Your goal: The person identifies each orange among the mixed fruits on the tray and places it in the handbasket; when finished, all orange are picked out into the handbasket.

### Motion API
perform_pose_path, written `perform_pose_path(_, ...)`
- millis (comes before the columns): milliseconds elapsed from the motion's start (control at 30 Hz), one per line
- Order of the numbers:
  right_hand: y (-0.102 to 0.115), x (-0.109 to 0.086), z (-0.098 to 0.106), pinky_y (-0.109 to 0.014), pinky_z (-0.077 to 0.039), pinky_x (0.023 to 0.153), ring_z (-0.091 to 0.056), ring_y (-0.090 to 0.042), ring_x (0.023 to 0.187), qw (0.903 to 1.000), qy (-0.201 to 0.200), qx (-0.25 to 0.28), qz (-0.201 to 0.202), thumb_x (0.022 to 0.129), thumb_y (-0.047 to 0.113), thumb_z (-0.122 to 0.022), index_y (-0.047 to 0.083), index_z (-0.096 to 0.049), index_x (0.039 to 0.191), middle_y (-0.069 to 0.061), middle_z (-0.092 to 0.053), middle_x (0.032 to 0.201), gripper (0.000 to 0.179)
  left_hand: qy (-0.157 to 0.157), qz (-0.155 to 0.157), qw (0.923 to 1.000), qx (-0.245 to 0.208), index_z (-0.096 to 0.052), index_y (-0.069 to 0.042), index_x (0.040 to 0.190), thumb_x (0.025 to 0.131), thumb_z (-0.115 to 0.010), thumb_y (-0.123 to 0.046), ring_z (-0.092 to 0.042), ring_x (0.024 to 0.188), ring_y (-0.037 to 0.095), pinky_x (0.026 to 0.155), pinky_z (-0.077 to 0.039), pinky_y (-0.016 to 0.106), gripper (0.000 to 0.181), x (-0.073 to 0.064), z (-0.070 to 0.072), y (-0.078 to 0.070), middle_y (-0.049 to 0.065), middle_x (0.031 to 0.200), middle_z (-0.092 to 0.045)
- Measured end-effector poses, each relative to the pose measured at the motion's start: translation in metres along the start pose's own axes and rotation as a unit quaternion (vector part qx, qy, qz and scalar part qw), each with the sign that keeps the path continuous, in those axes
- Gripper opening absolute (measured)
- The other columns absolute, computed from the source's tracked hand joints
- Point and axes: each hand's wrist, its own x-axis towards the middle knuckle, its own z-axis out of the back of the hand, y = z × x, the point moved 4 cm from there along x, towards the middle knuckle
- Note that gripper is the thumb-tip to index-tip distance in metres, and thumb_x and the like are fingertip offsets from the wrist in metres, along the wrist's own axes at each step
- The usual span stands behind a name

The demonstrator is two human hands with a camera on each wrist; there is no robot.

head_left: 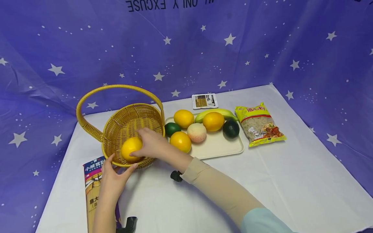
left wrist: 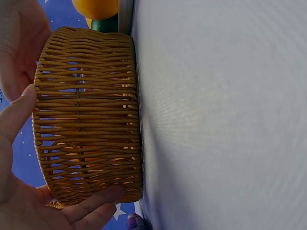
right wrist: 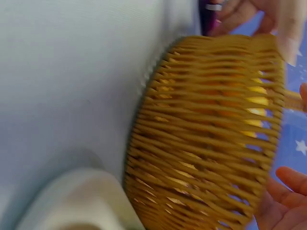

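Note:
In the head view, a wicker basket (head_left: 131,121) with a tall arched handle stands at the left of the table. The left hand (head_left: 112,179) holds its near rim and side; in the left wrist view, that hand's thumb lies at the rim and its fingers (left wrist: 98,206) against the outer wall. Inside the basket, the right hand (head_left: 152,142) holds a yellow-orange orange (head_left: 129,149), thumb across its near side. Other fingers are partly hidden behind the fruit. The right wrist view shows the orange only in slits through the weave (right wrist: 206,129).
A cream tray (head_left: 217,150) holds two more oranges, a lemon-like yellow fruit (head_left: 184,118), a peach (head_left: 196,132), a banana (head_left: 217,113) and two dark green fruits. Right of it lies a yellow food bag (head_left: 259,124); behind, a small packet (head_left: 205,101). A noodle pack (head_left: 93,194) lies by the left forearm.

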Motion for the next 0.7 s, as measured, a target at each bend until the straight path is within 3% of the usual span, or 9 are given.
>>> perform_pose_path(267,-0.007,-0.017,0.033,-0.037,-0.045,0.100,-0.049,-0.018,0.127,0.9985,-0.029,0.044,0.012,0.077,0.058,-0.073,0.019,-0.039,0.147,0.000,-0.044,0.146,0.088,0.000,0.001,1.0000,0.004,-0.005,-0.006,0.155,0.079,-0.066,-0.064,-0.037,0.130,0.046,0.104,-0.031,0.062,0.113,-0.001,0.000,0.000,0.027,0.154,-0.012)
perform_pose_path(500,-0.024,-0.040,0.057,-0.029,-0.051,0.083,-0.056,-0.010,0.101,0.9928,-0.068,0.098,-0.002,0.076,0.058,-0.074,0.023,-0.041,0.147,0.001,-0.052,0.135,0.086,-0.003,-0.002,1.0000,0.007,-0.006,-0.007,0.155,0.078,-0.066,-0.066,-0.036,0.131,0.046,0.104,-0.031,0.062,0.114,-0.001,0.001,0.000,0.027,0.154,-0.013)
perform_pose_path(700,-0.049,-0.058,0.075,-0.027,-0.052,0.079,-0.058,-0.012,0.106,0.9786,-0.086,0.182,-0.041,0.074,0.057,-0.076,0.028,-0.042,0.146,0.005,-0.048,0.139,0.085,0.000,0.004,1.0000,0.008,-0.006,-0.009,0.155,0.077,-0.065,-0.068,-0.035,0.132,0.045,0.104,-0.029,0.063,0.115,0.000,0.001,0.000,0.025,0.155,-0.012)
